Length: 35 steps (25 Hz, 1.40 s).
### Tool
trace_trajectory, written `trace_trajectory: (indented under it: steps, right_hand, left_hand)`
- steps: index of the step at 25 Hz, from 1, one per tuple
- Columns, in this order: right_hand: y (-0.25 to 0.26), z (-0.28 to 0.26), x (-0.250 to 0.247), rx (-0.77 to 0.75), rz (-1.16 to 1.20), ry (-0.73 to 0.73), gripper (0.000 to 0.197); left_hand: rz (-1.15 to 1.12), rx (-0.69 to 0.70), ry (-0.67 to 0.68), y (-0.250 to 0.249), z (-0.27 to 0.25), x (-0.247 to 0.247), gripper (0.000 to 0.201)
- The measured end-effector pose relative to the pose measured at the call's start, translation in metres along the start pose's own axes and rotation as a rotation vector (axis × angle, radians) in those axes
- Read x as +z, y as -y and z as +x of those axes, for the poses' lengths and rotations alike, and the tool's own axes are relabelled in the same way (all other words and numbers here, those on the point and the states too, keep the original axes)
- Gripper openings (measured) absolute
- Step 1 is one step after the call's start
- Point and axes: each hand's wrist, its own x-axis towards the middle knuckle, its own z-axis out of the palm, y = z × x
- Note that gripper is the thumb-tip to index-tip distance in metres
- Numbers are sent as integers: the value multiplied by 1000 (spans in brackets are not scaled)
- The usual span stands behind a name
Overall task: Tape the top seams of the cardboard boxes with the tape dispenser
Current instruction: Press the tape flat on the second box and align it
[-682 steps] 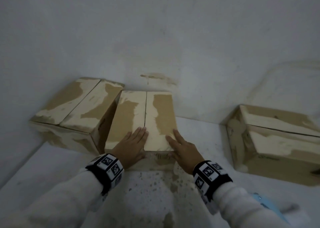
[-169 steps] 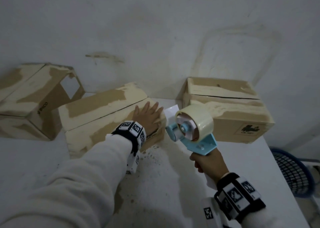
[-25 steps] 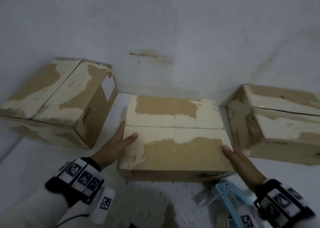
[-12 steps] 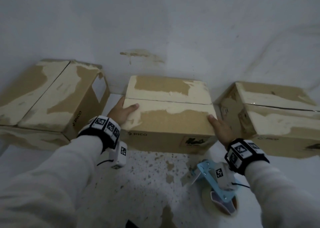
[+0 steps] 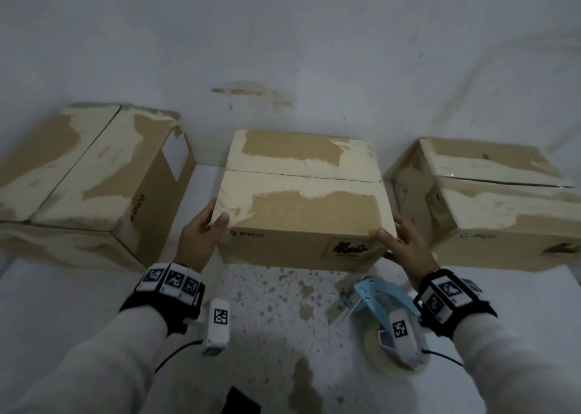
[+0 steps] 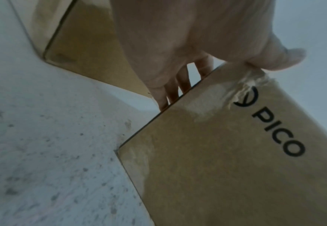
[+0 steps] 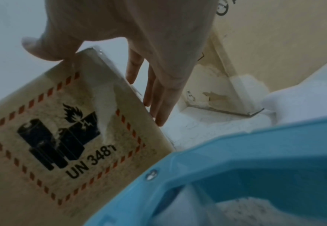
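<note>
Matt peeled cardboard box (image 5: 314,215); smooth plastic dispenser (image 5: 377,299)

Bare packing room; stained white wall (image 5: 283,36), speckled table (image 5: 267,313), shipping cartons (image 5: 301,212)
</note>
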Motion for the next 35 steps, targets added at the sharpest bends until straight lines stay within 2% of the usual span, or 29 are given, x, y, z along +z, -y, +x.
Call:
trace_trajectory:
  steps: [2, 3, 4, 6, 8, 9, 13, 15, 20, 22, 26, 27, 29, 30, 32, 35]
  right_hand:
    - [-5, 0, -7, -25, -53, 67, 72]
    - [-6, -1, -10, -44, -87, 77, 69]
    - [-8, 0, -13, -49, -105, 54, 60]
    - [-12, -1, -14, -57, -108, -29, 36]
    - [-14, -5, -13, -50, -66, -65, 26]
    - [-15, -6, -13, -31, -22, -61, 31]
    - [-17, -12, -20, 31, 107, -27, 94]
    - [-22, -14, -22, 58, 161, -17, 107]
    - [-21, -15, -23, 44, 191, -38, 71]
    - [-17, -17, -23, 30, 169, -31, 66]
    - [-12, -20, -21, 7, 109, -50, 61]
    - [-11, -21, -20, 9, 97, -62, 52]
    - [-5, -24, -17, 19, 93, -82, 21]
    - [-1, -24, -16, 37, 77, -101, 11]
    - [9, -26, -12, 54, -9, -122, 17]
    - [20, -27, -1, 23, -230, -239, 54]
  left_hand:
    - [-12, -25, 20, 2, -2, -5, 72]
    - [-20, -55, 29, 4, -3, -8, 71]
    - [-30, -93, 13, 5, -5, -9, 61]
    - [-63, -164, -54, 6, -10, -9, 27]
    - [-71, -202, -100, 6, -13, -6, 20]
    - [-79, -214, -114, 7, -13, -5, 24]
    - [-147, -260, -147, 4, -18, -4, 35]
    - [-168, -291, -143, 2, -18, -2, 38]
    - [-205, -304, -181, -1, -14, -1, 30]
    - [-238, -310, -189, -4, -14, -2, 21]
    - [-225, -299, -194, -15, -20, 1, 25]
    - [-228, -293, -202, -19, -22, 2, 23]
    - [-235, -279, -250, -25, -24, 7, 21]
    - [-227, -275, -287, -27, -23, 8, 20]
    - [-193, -277, -355, -32, -21, 11, 21]
    - [32, -254, -404, -34, -15, 12, 35]
